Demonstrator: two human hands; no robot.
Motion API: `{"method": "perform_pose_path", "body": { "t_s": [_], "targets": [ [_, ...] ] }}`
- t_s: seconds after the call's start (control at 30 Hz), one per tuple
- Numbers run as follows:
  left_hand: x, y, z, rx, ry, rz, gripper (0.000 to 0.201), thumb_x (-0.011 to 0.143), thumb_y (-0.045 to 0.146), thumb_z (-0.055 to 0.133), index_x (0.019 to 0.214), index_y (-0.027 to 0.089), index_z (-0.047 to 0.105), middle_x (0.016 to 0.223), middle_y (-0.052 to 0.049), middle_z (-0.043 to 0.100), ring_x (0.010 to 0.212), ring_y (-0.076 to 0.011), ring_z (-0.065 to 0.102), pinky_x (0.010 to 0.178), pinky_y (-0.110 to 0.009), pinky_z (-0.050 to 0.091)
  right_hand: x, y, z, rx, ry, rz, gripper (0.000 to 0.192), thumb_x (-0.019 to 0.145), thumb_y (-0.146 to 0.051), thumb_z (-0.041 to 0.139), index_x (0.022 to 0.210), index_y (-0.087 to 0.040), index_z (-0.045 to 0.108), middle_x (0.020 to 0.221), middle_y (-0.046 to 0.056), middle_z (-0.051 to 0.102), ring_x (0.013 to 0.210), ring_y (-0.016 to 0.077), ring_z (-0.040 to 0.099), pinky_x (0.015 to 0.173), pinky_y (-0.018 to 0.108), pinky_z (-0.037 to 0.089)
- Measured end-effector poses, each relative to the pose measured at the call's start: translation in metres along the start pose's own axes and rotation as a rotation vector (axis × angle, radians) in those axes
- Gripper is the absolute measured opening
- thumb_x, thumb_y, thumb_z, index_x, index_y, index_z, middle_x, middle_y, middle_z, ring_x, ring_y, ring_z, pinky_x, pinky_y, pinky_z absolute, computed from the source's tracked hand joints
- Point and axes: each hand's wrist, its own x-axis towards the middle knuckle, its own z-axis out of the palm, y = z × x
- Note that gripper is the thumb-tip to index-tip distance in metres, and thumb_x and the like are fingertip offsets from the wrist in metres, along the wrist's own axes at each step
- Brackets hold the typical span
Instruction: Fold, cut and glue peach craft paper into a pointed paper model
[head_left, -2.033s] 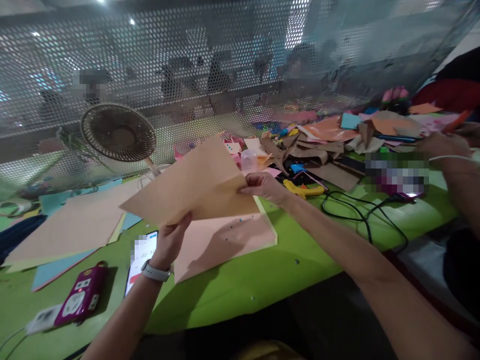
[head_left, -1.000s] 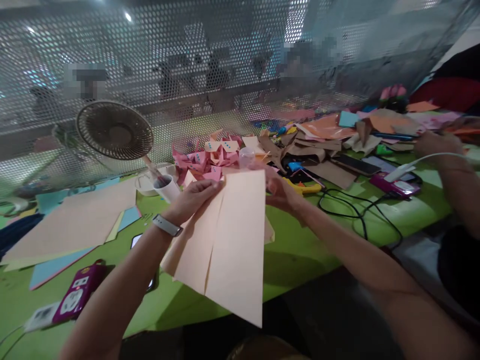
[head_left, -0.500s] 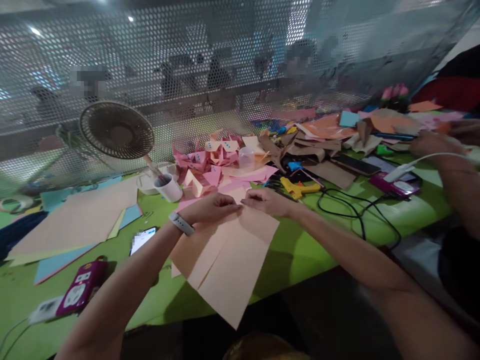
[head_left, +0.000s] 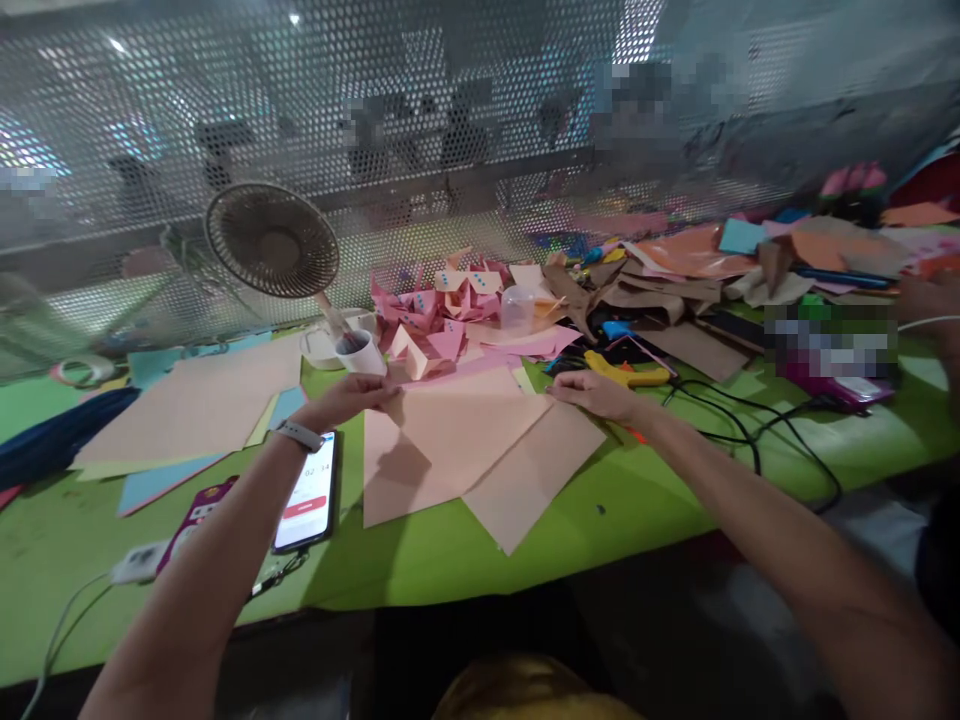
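A peach sheet of paper (head_left: 461, 430) spreads between my two hands, its long far edge running straight from one to the other. My left hand (head_left: 356, 396), with a pale band on the wrist, pinches that edge at its left end. At the right end, the fingers of my right hand (head_left: 592, 394) are closed on the same edge. A flap of peach paper angles toward the table's front edge, and more peach paper lies underneath; I cannot tell where one sheet stops. Beside my left wrist lies a lit phone (head_left: 306, 500).
Folded pink and peach paper pieces (head_left: 442, 310) are heaped behind the sheet, near a white cup (head_left: 360, 352) and a fan (head_left: 272, 240). A yellow glue gun (head_left: 626, 370) and black cables (head_left: 720, 425) lie right. Stacked paper (head_left: 195, 400) is left. Another person's hand (head_left: 930, 300) shows far right.
My hands have moved apart from near each other at the middle to opposite ends of the paper's far edge. The paper now lies flatter and wider. The view has shifted slightly.
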Motion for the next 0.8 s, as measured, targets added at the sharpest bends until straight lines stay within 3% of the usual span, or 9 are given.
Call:
{"method": "perform_pose_path", "body": {
  "t_s": [0.1,0.23,0.4,0.5,0.57,0.63,0.7,0.8],
  "targets": [
    [0.000,-0.005,0.006,-0.073,0.117,0.056,0.038,0.061,0.049,0.083,0.072,0.017,0.067,0.068,-0.002,0.066,0.061,-0.0144,0.062,0.060,-0.027,0.055,0.002,0.004,0.003,-0.002,-0.036,-0.007,0.045,0.070,-0.062,0.069,0.067,-0.019,0.057,0.064,-0.004,0.046,0.061,0.0117,0.040,0.059,0.027,0.029],
    [0.005,-0.004,0.011,-0.181,0.239,0.127,0.054,0.061,0.046,0.086,0.103,0.017,0.069,0.076,-0.002,0.069,0.061,-0.0127,0.063,0.058,-0.025,0.055,0.004,-0.002,0.009,0.003,-0.083,-0.005,0.047,0.075,-0.065,0.065,0.072,-0.019,0.059,0.068,-0.003,0.048,0.064,0.0128,0.042,0.060,0.027,0.030],
    [0.015,-0.003,0.014,-0.303,0.252,0.132,0.059,0.059,0.042,0.088,0.109,0.016,0.068,0.074,0.000,0.070,0.059,-0.0100,0.063,0.057,-0.020,0.053,0.015,-0.013,0.028,0.004,-0.131,-0.032,0.051,0.071,-0.068,0.068,0.068,-0.018,0.057,0.061,-0.005,0.043,0.059,0.0097,0.038,0.056,0.025,0.026],
    [0.015,-0.011,0.025,-0.481,0.285,0.069,0.063,0.058,0.059,0.083,0.104,0.019,0.066,0.072,0.000,0.070,0.060,-0.0127,0.065,0.057,-0.023,0.054,0.020,-0.014,0.039,0.151,-0.115,0.005,0.052,0.064,-0.067,0.074,0.067,-0.017,0.056,0.060,-0.006,0.046,0.056,0.0086,0.041,0.053,0.023,0.029],
    [0.007,-0.019,0.037,-0.534,0.192,-0.033,0.069,0.059,0.069,0.076,0.105,0.019,0.064,0.077,-0.004,0.072,0.063,-0.0169,0.067,0.058,-0.028,0.055,0.021,-0.013,0.044,0.281,-0.074,0.052,0.052,0.061,-0.065,0.077,0.071,-0.017,0.059,0.062,-0.004,0.053,0.055,0.0094,0.046,0.053,0.023,0.033],
    [-0.005,-0.025,0.051,-0.482,0.113,-0.049,0.067,0.062,0.059,0.081,0.114,0.022,0.061,0.089,-0.006,0.073,0.069,-0.0175,0.069,0.058,-0.026,0.054,0.020,-0.011,0.048,0.375,-0.037,0.091,0.051,0.059,-0.062,0.080,0.075,-0.017,0.061,0.065,-0.002,0.059,0.056,0.0109,0.051,0.053,0.024,0.038],
    [-0.018,-0.028,0.064,-0.395,0.123,-0.022,0.071,0.063,0.041,0.086,0.125,0.025,0.056,0.096,-0.005,0.073,0.076,-0.0157,0.069,0.062,-0.023,0.053,0.019,-0.009,0.052,0.429,-0.001,0.115,0.050,0.057,-0.059,0.083,0.075,-0.017,0.061,0.066,-0.001,0.061,0.056,0.0115,0.053,0.053,0.024,0.040],
    [-0.032,-0.029,0.075,-0.369,0.192,-0.001,0.088,0.067,0.034,0.084,0.143,0.027,0.041,0.078,0.002,0.069,0.068,-0.0127,0.066,0.061,-0.022,0.051,0.017,-0.008,0.056,0.482,0.051,0.135,0.049,0.056,-0.056,0.084,0.076,-0.017,0.062,0.066,-0.002,0.062,0.055,0.0109,0.054,0.051,0.023,0.040]
  ]
}}
